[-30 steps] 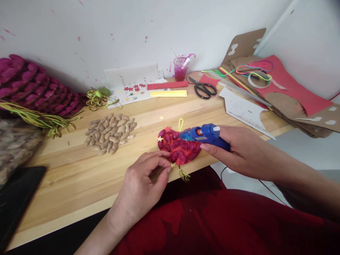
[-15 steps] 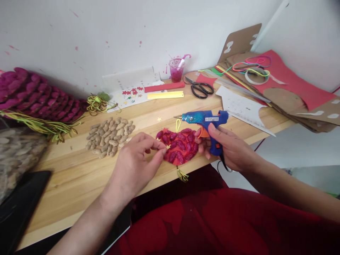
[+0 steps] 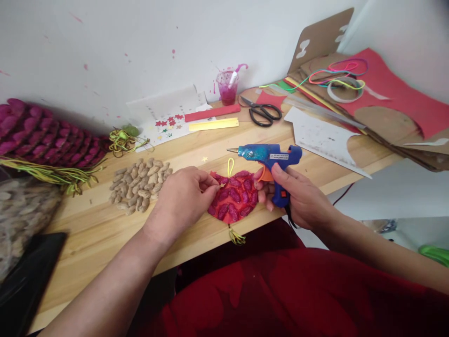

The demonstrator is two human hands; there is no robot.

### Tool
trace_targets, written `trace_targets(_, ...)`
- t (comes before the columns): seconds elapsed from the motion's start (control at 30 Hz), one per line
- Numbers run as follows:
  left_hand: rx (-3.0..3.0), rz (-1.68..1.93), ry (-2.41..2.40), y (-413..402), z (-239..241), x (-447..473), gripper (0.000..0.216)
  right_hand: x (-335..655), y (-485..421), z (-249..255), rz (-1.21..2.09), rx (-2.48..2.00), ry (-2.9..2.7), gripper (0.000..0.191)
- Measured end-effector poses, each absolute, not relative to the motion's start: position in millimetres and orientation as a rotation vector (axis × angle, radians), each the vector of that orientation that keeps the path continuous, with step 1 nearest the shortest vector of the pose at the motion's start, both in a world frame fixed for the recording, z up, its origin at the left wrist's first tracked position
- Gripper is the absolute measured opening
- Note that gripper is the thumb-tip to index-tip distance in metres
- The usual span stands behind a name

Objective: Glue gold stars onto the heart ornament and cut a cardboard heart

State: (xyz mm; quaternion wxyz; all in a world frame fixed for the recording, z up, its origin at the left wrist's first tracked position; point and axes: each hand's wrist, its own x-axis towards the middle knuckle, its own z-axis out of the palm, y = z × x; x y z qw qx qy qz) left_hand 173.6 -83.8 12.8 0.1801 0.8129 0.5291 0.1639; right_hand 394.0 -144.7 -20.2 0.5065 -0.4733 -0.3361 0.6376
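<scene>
A red ornament (image 3: 237,199), covered with dyed-pink peanuts, lies near the table's front edge. It has a yellow cord loop (image 3: 230,167) at its top and a yellow-green tassel (image 3: 237,236) at its bottom. My left hand (image 3: 187,194) is closed in a pinch over its upper left side, with a small yellow star (image 3: 222,185) at the fingertips. My right hand (image 3: 293,189) is wrapped round the handle of a blue hot glue gun (image 3: 268,155), fingers by its orange trigger. The nozzle points left, above the ornament. A red star (image 3: 213,174) shows beside my left fingers.
Plain peanuts (image 3: 140,185) lie to the left, near a large pink peanut-covered piece (image 3: 45,133). Behind are star stickers (image 3: 170,122), a cup of pink liquid (image 3: 228,89) and scissors (image 3: 263,113). Cardboard and red sheets (image 3: 396,89) lie at the right. One loose star (image 3: 205,159) lies mid-table.
My left fingers and the yellow star have moved slightly up over the ornament's upper left part. The glue gun stays in my right hand. The camera view has shifted a little.
</scene>
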Motion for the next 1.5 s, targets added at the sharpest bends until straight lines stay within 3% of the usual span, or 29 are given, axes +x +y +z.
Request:
trace_targets(0.6, 2.272, 0.318, 1.638, -83.2, 16.5, 181.8, 0.013, 398.0, -146.0, -17.8, 1.606, -1.113, -0.795, 0.029)
trace_targets(0.77, 2.342, 0.474, 1.595, -87.5, 14.7, 171.5, 0.007, 397.9, -146.4, -18.9, 1.598, -1.095, -0.766, 0.029)
trace_targets(0.9, 2.623, 0.743, 1.372, -100.2, 4.5, 159.0, 0.019, 397.7, -146.6, -21.2, 1.579, -1.07, -0.751, 0.027)
trace_targets(1.07, 2.927, 0.649, 1.228, -115.5, -5.3, 152.6, 0.038, 396.6, -145.8, -23.1, 1.567, -1.066, -0.772, 0.028)
trace_targets(1.5, 2.979, 0.502, 1.241, -115.5, -9.6, 150.7, 0.034, 397.2, -147.0, -24.1, 1.551, -1.107, -0.798, 0.025)
